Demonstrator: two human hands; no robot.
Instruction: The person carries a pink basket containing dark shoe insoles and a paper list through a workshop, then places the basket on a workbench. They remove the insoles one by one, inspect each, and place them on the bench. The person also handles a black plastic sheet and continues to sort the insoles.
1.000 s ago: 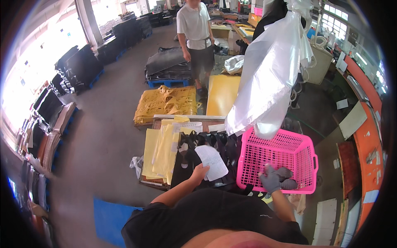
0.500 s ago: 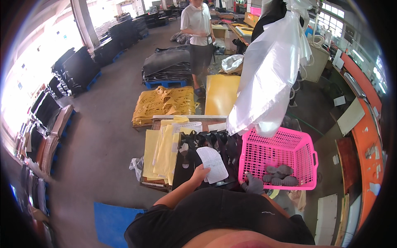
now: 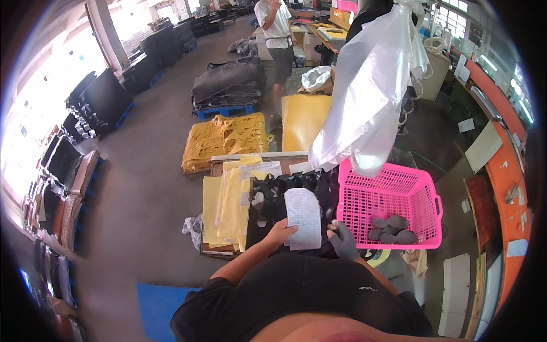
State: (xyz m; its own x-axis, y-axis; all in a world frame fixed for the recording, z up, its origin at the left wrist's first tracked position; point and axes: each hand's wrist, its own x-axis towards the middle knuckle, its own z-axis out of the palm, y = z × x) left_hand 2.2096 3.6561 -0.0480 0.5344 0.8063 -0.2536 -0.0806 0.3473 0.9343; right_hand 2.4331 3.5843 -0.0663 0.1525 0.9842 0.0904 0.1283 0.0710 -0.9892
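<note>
Paper is held face up above the dark pieces, apparently to keep its writing legible; bare left hand grips its lower left edge, thumb on top, other fingers mostly hidden beneath. Gloved right hand hangs between paper and basket, fingers half curled; cannot tell whether they pinch anything. Basket, with grey pieces inside, sits at right, presumably for easy reach.
</note>
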